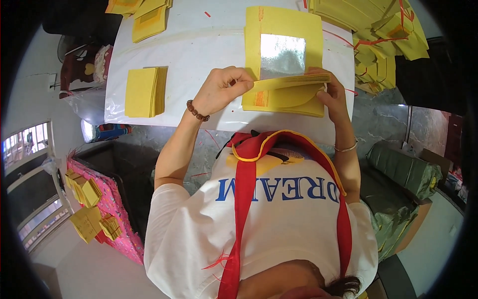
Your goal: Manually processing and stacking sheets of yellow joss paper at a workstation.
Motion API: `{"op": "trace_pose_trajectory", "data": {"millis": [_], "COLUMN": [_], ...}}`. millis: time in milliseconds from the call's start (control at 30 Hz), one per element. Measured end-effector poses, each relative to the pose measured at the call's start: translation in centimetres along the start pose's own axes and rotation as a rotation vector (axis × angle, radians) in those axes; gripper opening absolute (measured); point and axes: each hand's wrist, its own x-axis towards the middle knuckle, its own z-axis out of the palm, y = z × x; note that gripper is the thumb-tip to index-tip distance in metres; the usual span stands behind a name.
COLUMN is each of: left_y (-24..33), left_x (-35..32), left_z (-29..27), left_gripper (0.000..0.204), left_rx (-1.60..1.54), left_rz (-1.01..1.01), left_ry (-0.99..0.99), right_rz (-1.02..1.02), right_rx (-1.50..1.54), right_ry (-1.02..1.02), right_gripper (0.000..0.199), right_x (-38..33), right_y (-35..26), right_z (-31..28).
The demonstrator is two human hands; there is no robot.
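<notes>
Now the left hand (pixel 221 89) pinches the edge of the yellow paper stack (pixel 286 94) on the white bench (pixel 199 45) & the right hand (pixel 332 92) grips its other end, thumbing sheets. I think next comes peeling one sheet w/ a light pull.

Head fisheye, steep downward, close over white table (pixel 199 45).

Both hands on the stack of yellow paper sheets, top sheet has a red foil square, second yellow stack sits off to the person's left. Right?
Not quite. The head view shows a silver foil square, not red. The rest holds: left hand and right hand are on the stack of yellow paper sheets, and the second yellow stack sits to the left on the white table.
</notes>
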Motion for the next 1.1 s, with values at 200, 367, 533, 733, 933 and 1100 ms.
{"op": "trace_pose_trajectory", "data": {"millis": [200, 367, 533, 733, 933, 1100], "left_y": [0.0, -0.3, -1.0, -1.5, -2.3, -1.5], "left_x": [0.0, 0.1, -0.1, -0.4, 2.3, 3.0], "left_z": [-0.2, -0.1, 0.3, 0.1, 1.0, 0.5], "left_gripper": [0.011, 0.011, 0.015, 0.026, 0.033, 0.029], "left_rx": [-0.023, -0.006, -0.088, 0.006, 0.364, 0.6], "left_rz": [-0.007, 0.0, -0.014, 0.388, 0.445, 0.647], "left_ry": [-0.015, 0.0, 0.043, 0.118, 0.295, 0.348], "right_rz": [0.02, -0.031, -0.071, 0.199, 0.172, -0.205], "right_rx": [-0.002, -0.018, 0.075, 0.095, 0.085, -0.261], "right_ry": [-0.002, -0.029, -0.063, 0.184, 0.18, 0.129], "right_gripper": [0.044, 0.046, 0.043, 0.022, 0.022, 0.026], "right_x": [0.1, 0.2, 0.5, 0.4, 0.5, 1.2], "right_y": [-0.2, 0.2, -0.1, -0.6, 0.3, -1.9], "right_z": [-0.1, -0.5, -0.3, 1.0, 0.4, 0.1]}}
